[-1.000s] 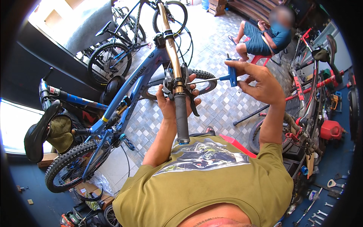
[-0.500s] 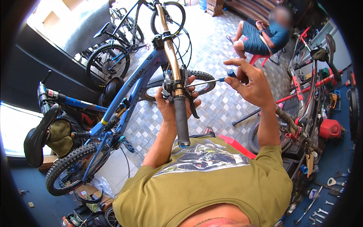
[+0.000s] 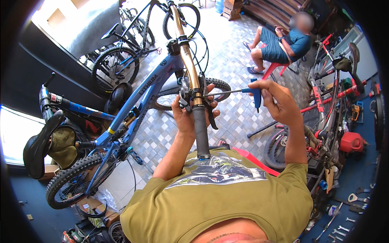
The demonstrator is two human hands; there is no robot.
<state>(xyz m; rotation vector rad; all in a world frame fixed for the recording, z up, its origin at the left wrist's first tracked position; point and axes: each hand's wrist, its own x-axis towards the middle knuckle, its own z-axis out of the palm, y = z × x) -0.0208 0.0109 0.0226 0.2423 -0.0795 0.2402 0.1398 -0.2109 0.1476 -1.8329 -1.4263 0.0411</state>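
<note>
A gold handlebar [image 3: 189, 60] with a dark grip [image 3: 201, 131] runs toward me from a blue mountain bike [image 3: 139, 91]. My left hand [image 3: 187, 118] is closed round the bar from beneath, just beyond the grip, with the thumb on the left and fingertips showing on the right. Beside those fingertips a black brake lever [image 3: 212, 117] hangs down. My right hand [image 3: 281, 101] pinches a blue T-handle hex key [image 3: 256, 95] by its handle. The key's thin shaft points left to the clamp area on the bar; the fingers and clamp hide whether its tip is seated.
A person [image 3: 285, 44] sits on a red chair [image 3: 273, 71] at the far right. Bike frames and a red fuel can [image 3: 351, 142] crowd the right side, with wrenches [image 3: 353, 197] near the lower right. A black saddle [image 3: 42, 143] and another bike [image 3: 117, 67] are on the left.
The T-handle has turned, and its crossbar now stands nearly upright in view. My right hand has shifted slightly right and down. The grip and my left hand appear a little further right.
</note>
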